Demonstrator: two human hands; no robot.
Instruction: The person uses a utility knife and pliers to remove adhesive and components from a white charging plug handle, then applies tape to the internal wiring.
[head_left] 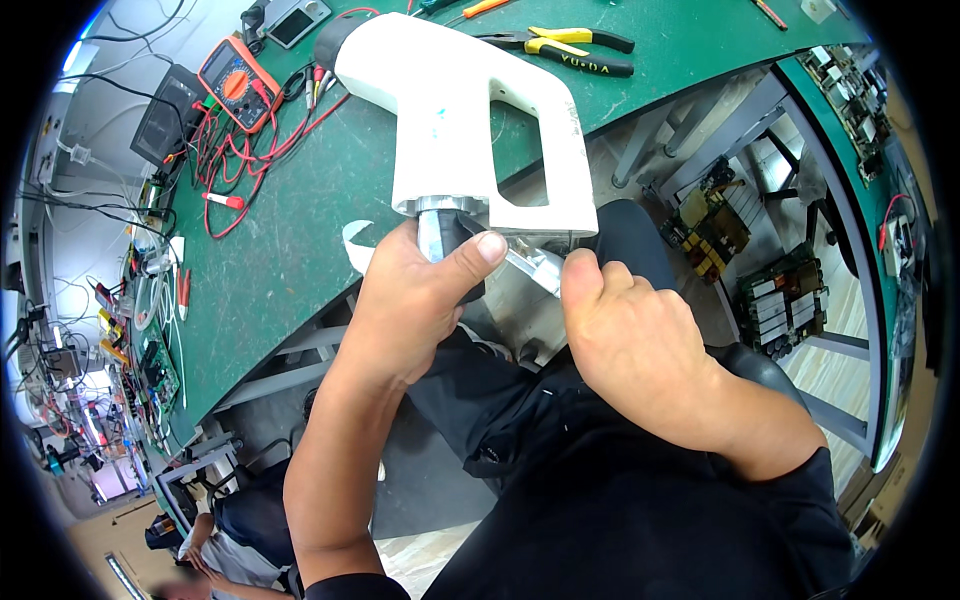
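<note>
A white gun-shaped plastic housing with a loop handle lies over the edge of the green workbench, its round lower opening facing me. At that opening, my left hand is closed around a black and silver part, thumb stretched across it. To the right, just under the handle, my right hand is closed, thumb and fingertips pinching the end of a whitish, silvery strip. The strip runs toward my left thumb; its exact kind is unclear. A curved white piece shows left of my left hand.
Yellow-and-black pliers lie behind the handle. An orange multimeter with tangled red leads sits at the back left. Circuit boards are stacked low on the right. Another person is at the lower left.
</note>
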